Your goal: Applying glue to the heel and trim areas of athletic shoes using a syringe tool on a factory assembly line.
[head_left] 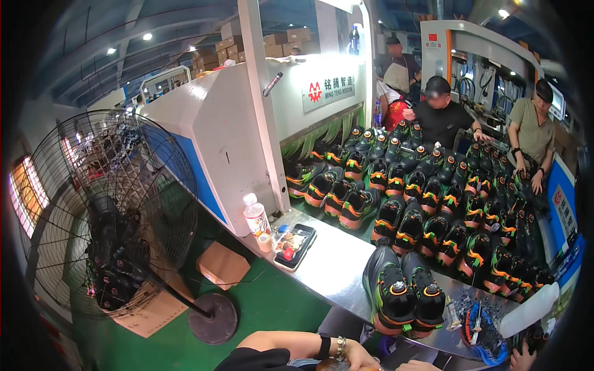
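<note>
My left hand [359, 356], with a black band and a beaded bracelet at its wrist, is low at the picture's bottom edge. Its fingers are cut off there, beside a brownish object that I cannot make out. Only a sliver of my right hand [417, 366] shows to its right, so its fingers are hidden. Just beyond both hands, a pair of black sneakers with green and orange trim stands on the metal table [337, 275]: a left shoe [388, 290] and a right shoe [426, 297]. Neither hand visibly touches them.
Rows of similar sneakers [408, 226] fill the conveyor ahead. A blue-rimmed tray [492, 355] of black scraps is right, near another person's hand [523, 358]. A bottle [255, 215] and phone [296, 247] lie left. A caged fan [111, 216] stands farther left. Co-workers [440, 120] work beyond.
</note>
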Demonstrator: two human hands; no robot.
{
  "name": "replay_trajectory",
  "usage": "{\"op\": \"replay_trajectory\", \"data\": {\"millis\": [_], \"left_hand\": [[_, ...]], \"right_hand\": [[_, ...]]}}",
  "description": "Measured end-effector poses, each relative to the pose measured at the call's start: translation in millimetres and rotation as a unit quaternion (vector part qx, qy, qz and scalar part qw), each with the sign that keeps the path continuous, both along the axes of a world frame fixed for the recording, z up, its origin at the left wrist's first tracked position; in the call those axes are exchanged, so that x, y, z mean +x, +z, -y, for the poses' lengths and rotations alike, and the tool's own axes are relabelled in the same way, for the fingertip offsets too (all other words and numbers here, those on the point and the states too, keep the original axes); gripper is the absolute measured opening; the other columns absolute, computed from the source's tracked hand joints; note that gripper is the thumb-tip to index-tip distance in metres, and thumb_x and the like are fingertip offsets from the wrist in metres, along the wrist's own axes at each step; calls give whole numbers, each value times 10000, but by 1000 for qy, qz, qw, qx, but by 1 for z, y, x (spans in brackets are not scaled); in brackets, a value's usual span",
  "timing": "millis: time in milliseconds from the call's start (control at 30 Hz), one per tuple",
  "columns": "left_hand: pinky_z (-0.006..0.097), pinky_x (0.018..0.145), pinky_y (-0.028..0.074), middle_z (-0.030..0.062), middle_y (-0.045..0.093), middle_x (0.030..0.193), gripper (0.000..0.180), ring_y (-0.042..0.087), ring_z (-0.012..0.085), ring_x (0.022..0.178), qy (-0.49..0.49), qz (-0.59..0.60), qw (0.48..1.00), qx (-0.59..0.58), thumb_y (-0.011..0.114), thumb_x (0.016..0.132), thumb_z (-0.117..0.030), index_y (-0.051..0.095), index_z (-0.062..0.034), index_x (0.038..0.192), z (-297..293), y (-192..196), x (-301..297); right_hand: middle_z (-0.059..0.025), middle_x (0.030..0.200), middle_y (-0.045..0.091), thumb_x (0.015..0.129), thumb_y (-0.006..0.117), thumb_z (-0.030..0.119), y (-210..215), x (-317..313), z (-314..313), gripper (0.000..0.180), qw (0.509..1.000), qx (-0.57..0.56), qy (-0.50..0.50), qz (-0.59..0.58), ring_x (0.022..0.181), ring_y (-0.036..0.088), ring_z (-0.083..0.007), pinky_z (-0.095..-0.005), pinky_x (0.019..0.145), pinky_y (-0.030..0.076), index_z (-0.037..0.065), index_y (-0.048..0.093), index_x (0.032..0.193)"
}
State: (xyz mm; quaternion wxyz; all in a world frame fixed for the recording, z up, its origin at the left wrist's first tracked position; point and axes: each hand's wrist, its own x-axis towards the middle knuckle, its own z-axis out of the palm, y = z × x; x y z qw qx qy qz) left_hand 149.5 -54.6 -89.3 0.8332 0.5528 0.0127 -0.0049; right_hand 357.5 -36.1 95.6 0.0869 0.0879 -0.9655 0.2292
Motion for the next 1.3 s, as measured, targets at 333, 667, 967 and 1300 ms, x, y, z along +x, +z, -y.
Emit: {"op": "replay_trajectory", "data": {"millis": [333,667,967,1300], "left_hand": [[355,1024,405,108,478,1365,1080,466,188,1219,158,12,987,-31,903,616,-164,241,-16,1457,16,7,-18],[349,990,433,111,496,1344,1108,494,191,1186,120,10,993,-5,919,594,-209,248,-20,1455,7,-5,-17],[339,935,476,110,540,1284,1134,543,185,1113,177,-19,984,-22,949,529,-304,308,-21,1420,12,21,-24],[357,923,480,129,584,1215,1010,563,205,1098,305,2,952,34,934,563,-285,372,-14,1357,38,68,-43]], "right_hand": [[-160,704,587,844,664,306,-11,-5,14,278,963,-29,-256,79,632,601,-344,-414,539,466,55,565,777],[-25,819,505,818,576,189,13,0,-4,370,977,213,-23,14,771,543,-177,-332,738,473,100,572,1177],[-49,949,593,822,628,161,30,-11,-12,381,996,65,22,55,826,592,-199,-337,687,503,100,577,1195],[-113,1134,599,784,615,117,42,-31,-17,453,987,117,83,-69,963,584,-283,-361,828,510,60,565,1231]]}}
